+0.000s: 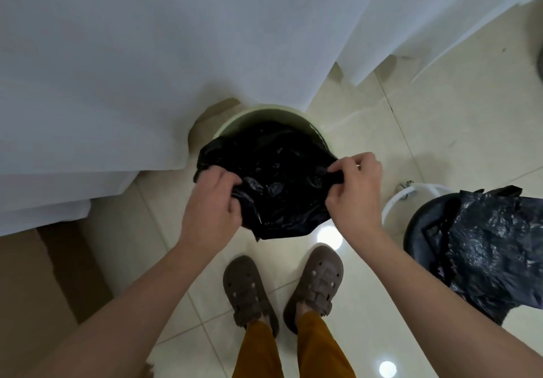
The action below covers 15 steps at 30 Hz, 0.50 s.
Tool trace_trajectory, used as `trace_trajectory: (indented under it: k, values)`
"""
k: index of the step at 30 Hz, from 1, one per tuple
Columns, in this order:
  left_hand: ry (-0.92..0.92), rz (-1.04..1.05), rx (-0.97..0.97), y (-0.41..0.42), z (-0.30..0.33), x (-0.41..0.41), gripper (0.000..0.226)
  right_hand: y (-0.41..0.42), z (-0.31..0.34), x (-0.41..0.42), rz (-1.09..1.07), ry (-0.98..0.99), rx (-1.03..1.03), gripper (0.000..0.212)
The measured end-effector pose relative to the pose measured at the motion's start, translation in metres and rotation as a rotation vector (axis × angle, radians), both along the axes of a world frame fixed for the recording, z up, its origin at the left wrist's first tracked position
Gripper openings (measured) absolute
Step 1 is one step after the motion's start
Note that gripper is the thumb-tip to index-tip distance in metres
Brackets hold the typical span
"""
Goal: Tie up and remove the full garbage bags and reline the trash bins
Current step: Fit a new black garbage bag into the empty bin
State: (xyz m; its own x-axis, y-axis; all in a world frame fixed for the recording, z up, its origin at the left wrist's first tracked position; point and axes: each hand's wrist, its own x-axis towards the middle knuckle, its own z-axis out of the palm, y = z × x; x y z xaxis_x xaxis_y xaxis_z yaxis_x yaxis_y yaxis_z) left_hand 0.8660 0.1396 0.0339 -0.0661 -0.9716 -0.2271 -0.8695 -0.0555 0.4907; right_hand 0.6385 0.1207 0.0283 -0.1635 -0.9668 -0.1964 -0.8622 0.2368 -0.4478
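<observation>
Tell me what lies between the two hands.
Head view: crumpled black bin liner stretches between left hand and right hand, over the green bin.

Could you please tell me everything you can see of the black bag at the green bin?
The black bag is thin, glossy, crinkled plastic, draped over the near rim of the pale green bin. The left hand and right hand each grip its edge, stretching the mouth open. Its contents cannot be seen.

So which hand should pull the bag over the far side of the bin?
Probably the right hand: it grips the black bag nearer the green bin's uncovered far rim.
</observation>
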Motion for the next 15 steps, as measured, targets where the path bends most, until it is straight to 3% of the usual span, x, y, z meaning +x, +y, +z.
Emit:
trace_trajectory:
  k: [4,8,15]
  values:
    - [-0.115,-0.205,0.147,-0.013,-0.015,-0.01,0.034,-0.01,-0.001,0.019,0.13,0.063,0.006,0.034]
    - [-0.42,-0.217,0.142,-0.018,-0.021,-0.014,0.029,-0.02,-0.007,0.02,0.103,0.238,0.045,0.034]
    - [-0.609,-0.359,0.119,-0.017,-0.018,-0.006,0.042,-0.025,-0.012,0.029,0.215,0.123,0.087,0.032]
